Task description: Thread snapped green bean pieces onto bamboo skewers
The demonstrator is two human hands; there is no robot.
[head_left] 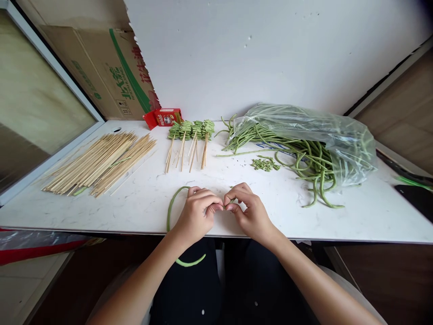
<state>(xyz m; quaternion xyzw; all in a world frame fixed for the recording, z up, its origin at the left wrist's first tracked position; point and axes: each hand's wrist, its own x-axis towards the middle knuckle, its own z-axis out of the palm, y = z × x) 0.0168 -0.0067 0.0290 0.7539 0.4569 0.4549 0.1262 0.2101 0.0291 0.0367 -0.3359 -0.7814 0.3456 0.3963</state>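
A long green bean [171,204] runs through my left hand [199,210], which is closed around it. The bean's loose length curves out to the left and hangs over the table's front edge, its tip showing above my lap. My right hand [248,208] pinches the bean's other end, fingertips touching those of my left hand. Beyond my right hand lies a small pile of short bean pieces [265,163]. Farther back to the left, skewered beans [191,129] sit in several bundles, with their bare stick ends pointing toward me.
Bamboo skewers [93,162] lie in a big heap at the left. A clear plastic bag [352,149] spills long beans [304,153] at the right. A red box [165,117] stands by the back wall, near a cardboard carton [98,72]. The white table [135,212] ends close to my body.
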